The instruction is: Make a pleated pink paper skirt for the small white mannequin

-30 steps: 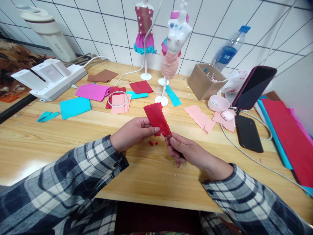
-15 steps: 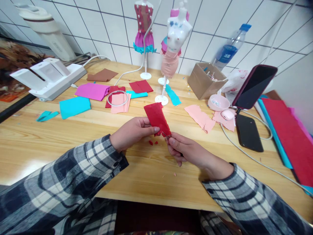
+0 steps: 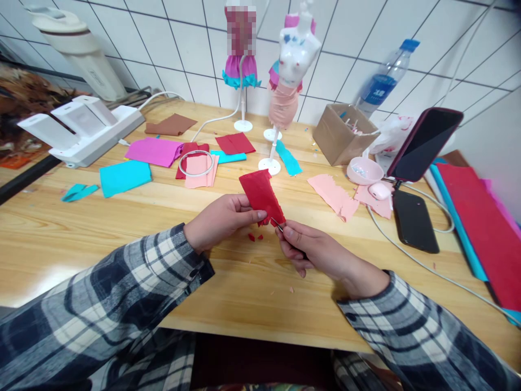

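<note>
Above the near edge of the pale wooden tabletop (image 3: 228,304), the right hand (image 3: 299,244) grips a slim dark-handled metal tool (image 3: 278,225), its tip at the lower edge of the folded red paper piece (image 3: 260,193) pinched in the left hand (image 3: 222,220). Beyond them stands a white mannequin (image 3: 299,57) in a pink skirt.

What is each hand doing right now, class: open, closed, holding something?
Left hand: closed on the red paper, thumb on top.
Right hand: closed around a slim dark-handled tool, its tip at the paper's lower edge.
</note>
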A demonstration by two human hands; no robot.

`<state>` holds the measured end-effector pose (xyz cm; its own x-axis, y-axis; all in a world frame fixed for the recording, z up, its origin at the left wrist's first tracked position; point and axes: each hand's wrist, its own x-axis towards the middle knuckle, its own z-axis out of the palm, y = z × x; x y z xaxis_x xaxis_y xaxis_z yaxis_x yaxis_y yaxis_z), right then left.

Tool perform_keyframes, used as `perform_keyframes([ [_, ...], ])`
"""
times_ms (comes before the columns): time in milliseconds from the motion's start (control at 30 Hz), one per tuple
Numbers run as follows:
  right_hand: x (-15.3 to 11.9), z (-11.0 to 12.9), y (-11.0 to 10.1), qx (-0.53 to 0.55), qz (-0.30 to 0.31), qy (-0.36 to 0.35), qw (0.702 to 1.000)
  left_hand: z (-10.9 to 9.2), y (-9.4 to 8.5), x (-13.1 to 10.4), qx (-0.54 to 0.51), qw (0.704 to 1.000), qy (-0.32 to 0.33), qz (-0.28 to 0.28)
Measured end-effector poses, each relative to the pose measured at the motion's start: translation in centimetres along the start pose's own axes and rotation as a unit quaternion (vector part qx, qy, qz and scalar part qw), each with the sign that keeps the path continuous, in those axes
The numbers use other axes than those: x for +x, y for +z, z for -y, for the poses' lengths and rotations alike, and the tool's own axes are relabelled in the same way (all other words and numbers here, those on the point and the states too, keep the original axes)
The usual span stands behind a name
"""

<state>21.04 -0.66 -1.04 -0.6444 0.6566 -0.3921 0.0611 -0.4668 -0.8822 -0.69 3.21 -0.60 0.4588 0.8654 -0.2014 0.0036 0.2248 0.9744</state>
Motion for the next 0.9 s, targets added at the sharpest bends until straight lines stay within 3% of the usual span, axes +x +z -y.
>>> perform_keyframes([
  [900,-0.04,0.26,0.13,0.012,-0.017,0.003,1.000,0.61,-0.24,0.20,-0.001,1.000,0.010,-0.002],
])
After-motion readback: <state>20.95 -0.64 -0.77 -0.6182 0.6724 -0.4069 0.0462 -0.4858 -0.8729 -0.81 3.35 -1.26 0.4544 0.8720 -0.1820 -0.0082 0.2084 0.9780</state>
